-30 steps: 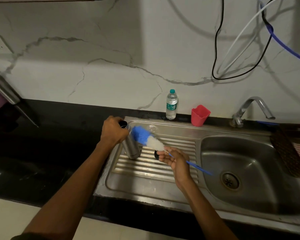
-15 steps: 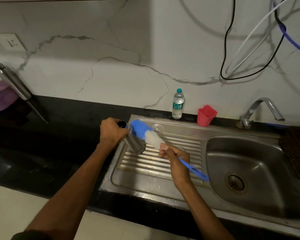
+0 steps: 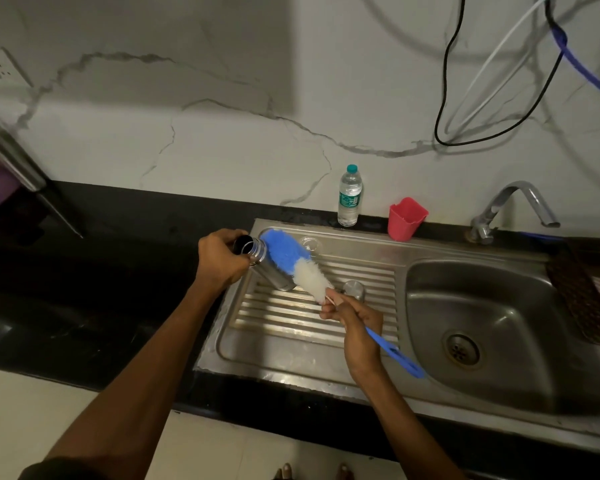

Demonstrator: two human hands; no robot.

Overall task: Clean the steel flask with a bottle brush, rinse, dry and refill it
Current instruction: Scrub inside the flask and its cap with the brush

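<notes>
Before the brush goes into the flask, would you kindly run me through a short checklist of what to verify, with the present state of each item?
1. Flask held firmly: ok. The left hand grips the steel flask near its neck, tilted over the drainboard.
2. Mouth open: ok. The flask's mouth shows dark and uncapped; a cap-like steel piece stands on the drainboard.
3. Brush in hand: ok. The right hand grips the bottle brush just below the bristles.
4. Brush tip at the mouth: not ok. The blue head lies beside the neck, not inside.
5. Soap or water in the flask: cannot tell.
6. Tap running: not ok, no stream is visible.
</notes>
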